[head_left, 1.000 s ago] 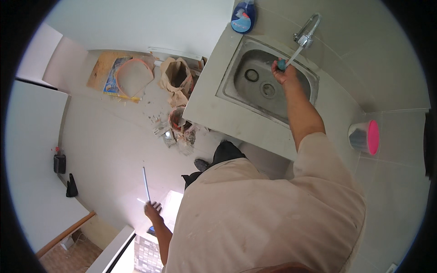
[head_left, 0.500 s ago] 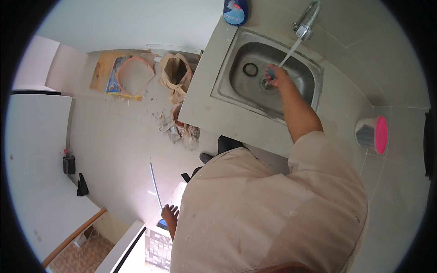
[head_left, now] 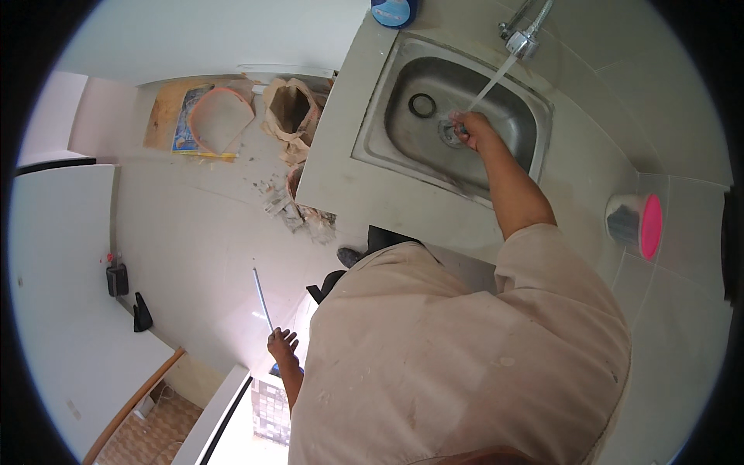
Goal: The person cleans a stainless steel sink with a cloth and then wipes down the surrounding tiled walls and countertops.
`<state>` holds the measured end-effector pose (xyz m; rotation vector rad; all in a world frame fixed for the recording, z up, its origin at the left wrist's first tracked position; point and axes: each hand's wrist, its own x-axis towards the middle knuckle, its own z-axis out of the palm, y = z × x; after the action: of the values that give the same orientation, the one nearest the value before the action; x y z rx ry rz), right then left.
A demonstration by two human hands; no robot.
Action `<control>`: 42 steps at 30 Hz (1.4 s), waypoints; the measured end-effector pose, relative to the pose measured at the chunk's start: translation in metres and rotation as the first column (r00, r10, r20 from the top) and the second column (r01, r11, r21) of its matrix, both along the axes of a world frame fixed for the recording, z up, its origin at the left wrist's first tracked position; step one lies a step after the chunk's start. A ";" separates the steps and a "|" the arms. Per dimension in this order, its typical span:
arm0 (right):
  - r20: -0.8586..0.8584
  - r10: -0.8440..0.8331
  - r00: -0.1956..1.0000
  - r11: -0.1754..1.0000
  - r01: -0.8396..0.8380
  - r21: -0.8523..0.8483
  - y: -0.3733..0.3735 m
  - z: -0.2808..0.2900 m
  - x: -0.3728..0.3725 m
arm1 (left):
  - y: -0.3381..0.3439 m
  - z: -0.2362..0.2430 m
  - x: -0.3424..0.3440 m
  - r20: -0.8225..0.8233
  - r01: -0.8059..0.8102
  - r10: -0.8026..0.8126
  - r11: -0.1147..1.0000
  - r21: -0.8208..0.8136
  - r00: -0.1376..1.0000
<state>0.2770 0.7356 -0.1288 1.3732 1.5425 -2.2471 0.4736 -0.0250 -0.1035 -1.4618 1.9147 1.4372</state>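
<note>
Over the drain (head_left: pixel 447 136) of a steel sink (head_left: pixel 372 143), my right hand (head_left: pixel 474 129) is closed with its fingers curled. A small bluish-grey bit shows at the fingers, too little of it to name. Water (head_left: pixel 496 80) runs from the chrome tap (head_left: pixel 521 45) and reaches the hand's fingers. A black ring (head_left: pixel 421 105) lies on the sink bottom, left of the drain. Away from the sink, low at the left beside my body, my left hand (head_left: pixel 284 345) is open, fingers apart. Its nearest thing is a thin pale-blue stick (head_left: pixel 262 298), which passes just behind it.
A blue bottle (head_left: pixel 394 11) stands at the counter's far left corner. To the right is a clear tub with a pink rim (head_left: pixel 650 226). An open paper sack (head_left: pixel 290 108), debris (head_left: pixel 291 208) and an orange-edged hoop (head_left: pixel 222 120) are on the floor left of the counter (head_left: pixel 341 182).
My right hand has moved down and turned, hiding most of the blue bit seen in it before. The left hand has risen slightly along the stick. The whole view has shifted a little.
</note>
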 end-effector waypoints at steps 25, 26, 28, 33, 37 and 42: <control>-0.689 0.202 0.696 0.886 -0.430 -0.174 0.043 0.190 0.044 | 0.025 0.015 -0.022 0.016 0.104 -0.104 0.994 -0.019 0.994; -0.542 0.131 0.830 0.967 -0.227 -0.114 0.018 0.181 0.045 | 0.022 0.015 -0.021 0.022 0.108 -0.108 0.994 -0.029 0.994; -0.037 0.181 0.983 0.934 -0.160 0.320 0.035 0.120 0.066 | 0.028 0.009 -0.025 -0.004 0.164 -0.164 0.986 0.004 0.986; 0.017 -0.189 0.982 0.852 0.156 0.499 0.061 0.085 0.043 | 0.036 0.001 -0.021 0.001 0.148 -0.148 0.989 0.000 0.989; -0.326 -0.204 0.923 0.528 0.384 0.757 0.099 0.108 -0.008 | 0.036 0.002 -0.021 0.009 0.156 -0.156 0.987 -0.029 0.988; -0.266 0.252 0.930 0.130 0.240 0.962 0.109 0.100 -0.057 | 0.023 0.008 -0.021 -0.020 0.080 -0.081 0.997 -0.008 0.997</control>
<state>0.2196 0.8449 -0.0288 0.8996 3.5697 -1.1852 0.4522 -0.0024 -0.0954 -1.3620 1.9700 1.4158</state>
